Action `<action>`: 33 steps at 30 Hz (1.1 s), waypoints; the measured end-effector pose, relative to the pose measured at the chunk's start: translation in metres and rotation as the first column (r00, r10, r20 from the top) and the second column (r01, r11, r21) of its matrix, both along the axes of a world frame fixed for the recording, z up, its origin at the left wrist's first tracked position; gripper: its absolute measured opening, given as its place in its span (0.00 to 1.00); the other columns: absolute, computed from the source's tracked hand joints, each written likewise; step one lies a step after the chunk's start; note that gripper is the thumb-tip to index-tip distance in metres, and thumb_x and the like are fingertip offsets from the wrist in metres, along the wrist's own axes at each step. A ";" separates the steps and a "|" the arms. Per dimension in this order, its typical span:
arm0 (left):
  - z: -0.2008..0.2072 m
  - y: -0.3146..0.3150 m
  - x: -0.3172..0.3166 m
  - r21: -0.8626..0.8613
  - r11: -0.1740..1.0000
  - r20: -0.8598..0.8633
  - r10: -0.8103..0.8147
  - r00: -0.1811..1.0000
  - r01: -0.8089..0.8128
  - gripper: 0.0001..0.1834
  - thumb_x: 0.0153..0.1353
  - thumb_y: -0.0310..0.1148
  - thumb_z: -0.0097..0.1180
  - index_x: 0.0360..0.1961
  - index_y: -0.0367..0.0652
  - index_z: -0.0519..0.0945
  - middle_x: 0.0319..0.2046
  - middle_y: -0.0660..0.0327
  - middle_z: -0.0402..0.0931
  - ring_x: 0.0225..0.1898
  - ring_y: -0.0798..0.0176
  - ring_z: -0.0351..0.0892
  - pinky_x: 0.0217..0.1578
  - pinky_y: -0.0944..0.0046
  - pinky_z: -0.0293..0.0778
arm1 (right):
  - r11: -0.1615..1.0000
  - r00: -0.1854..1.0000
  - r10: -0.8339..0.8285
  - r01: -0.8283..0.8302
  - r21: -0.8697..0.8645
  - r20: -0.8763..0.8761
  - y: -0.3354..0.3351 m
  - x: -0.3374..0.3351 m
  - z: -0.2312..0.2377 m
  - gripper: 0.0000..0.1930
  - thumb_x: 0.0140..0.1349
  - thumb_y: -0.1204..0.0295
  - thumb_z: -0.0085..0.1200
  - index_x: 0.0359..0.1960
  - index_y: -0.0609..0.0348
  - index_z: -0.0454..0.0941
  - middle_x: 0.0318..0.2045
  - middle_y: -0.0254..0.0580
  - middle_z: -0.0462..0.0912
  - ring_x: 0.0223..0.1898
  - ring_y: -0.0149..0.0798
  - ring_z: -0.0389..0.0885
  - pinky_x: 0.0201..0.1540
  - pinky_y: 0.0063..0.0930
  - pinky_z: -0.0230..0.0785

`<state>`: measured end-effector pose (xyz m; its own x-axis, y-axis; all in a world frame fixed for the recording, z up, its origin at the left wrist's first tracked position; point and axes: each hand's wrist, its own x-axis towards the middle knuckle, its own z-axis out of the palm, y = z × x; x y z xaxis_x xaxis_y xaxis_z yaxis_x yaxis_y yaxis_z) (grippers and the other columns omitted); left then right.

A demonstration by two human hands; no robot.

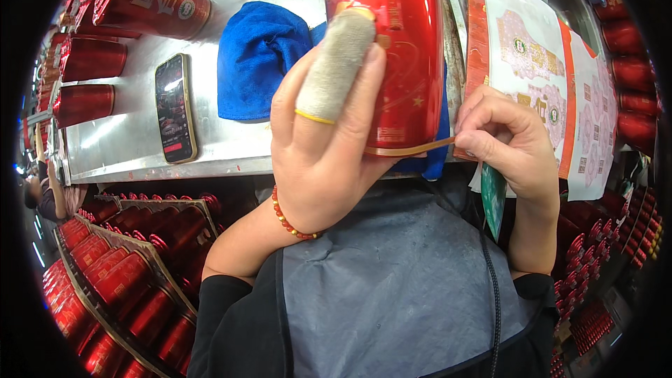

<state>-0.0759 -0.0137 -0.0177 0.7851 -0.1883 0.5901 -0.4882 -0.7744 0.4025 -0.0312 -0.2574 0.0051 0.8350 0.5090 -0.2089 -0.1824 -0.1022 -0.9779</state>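
My left hand (pixel 322 126), its fingers wrapped around a shiny red cylindrical container (pixel 406 63) with gold print, keeps it against the table edge. A grey finger sleeve with yellow edging (pixel 336 63) covers one finger of that hand. Along the container's near end runs a thin brown strip (pixel 420 147). Its free end is pinched between the thumb and finger of my right hand (pixel 507 136), which pulls out to the right side. A pointed green tool (pixel 493 199) sticks down from under the right palm; how it is held is hidden. Behind my left hand a blue cloth (pixel 259 63) lies bunched.
A phone (pixel 175 108) with a lit screen lies on the metal table (pixel 231 147). Red containers (pixel 150 0) lie at the left. Printed decal sheets (pixel 525 42) rest at the right. Crates of red containers (pixel 126 273) fill the lower left, with more at right. Another person (pixel 56 192) appears far left.
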 end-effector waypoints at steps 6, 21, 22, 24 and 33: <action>-0.018 0.010 -0.009 -0.180 0.984 -0.146 -0.038 0.989 0.011 0.56 0.50 0.43 0.79 0.73 0.29 0.60 0.73 0.44 0.59 0.74 0.46 0.60 0.70 0.53 0.64 | 1.000 1.000 0.000 0.000 0.013 -0.019 0.006 -0.002 -0.002 0.06 0.64 0.77 0.65 0.31 0.63 0.80 0.32 0.28 0.76 0.29 0.17 0.70 0.32 0.14 0.61; -0.010 0.009 -0.023 0.074 0.958 0.234 -0.287 0.929 0.277 0.22 0.41 0.28 0.65 0.43 0.47 0.91 0.49 0.62 0.82 0.52 0.55 0.76 0.43 0.62 0.83 | 0.996 0.999 0.041 -0.041 -0.074 0.002 0.011 0.004 -0.007 0.07 0.63 0.74 0.67 0.30 0.62 0.82 0.30 0.27 0.74 0.28 0.18 0.69 0.31 0.16 0.59; -0.008 0.005 -0.018 0.107 0.953 0.257 -0.301 0.918 0.283 0.23 0.40 0.29 0.64 0.43 0.48 0.90 0.50 0.63 0.82 0.53 0.56 0.74 0.45 0.63 0.82 | 0.997 0.999 0.036 -0.036 -0.072 0.002 0.011 0.003 -0.007 0.06 0.63 0.75 0.67 0.30 0.62 0.82 0.30 0.27 0.74 0.28 0.18 0.68 0.31 0.16 0.59; -0.005 0.002 -0.015 0.185 0.941 0.224 -0.320 0.921 0.282 0.21 0.44 0.38 0.75 0.45 0.57 0.91 0.53 0.67 0.81 0.54 0.59 0.70 0.50 0.63 0.73 | 0.997 1.000 0.022 -0.022 -0.069 0.002 0.011 0.003 -0.005 0.06 0.63 0.75 0.66 0.30 0.62 0.82 0.30 0.27 0.75 0.28 0.18 0.68 0.30 0.16 0.59; -0.003 0.002 0.008 -0.003 1.000 0.035 0.003 0.999 -0.003 0.46 0.42 0.44 0.78 0.65 0.38 0.77 0.65 0.50 0.70 0.64 0.47 0.68 0.62 0.54 0.69 | 0.998 1.000 -0.016 0.016 -0.059 0.004 0.000 -0.007 0.015 0.05 0.62 0.79 0.66 0.31 0.64 0.81 0.33 0.30 0.77 0.29 0.18 0.70 0.31 0.15 0.60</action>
<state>-0.0676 -0.0122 -0.0207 0.7645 -0.1845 0.6177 -0.4998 -0.7749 0.3871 -0.0379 -0.2574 0.0203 0.8436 0.4827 -0.2352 -0.1810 -0.1566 -0.9709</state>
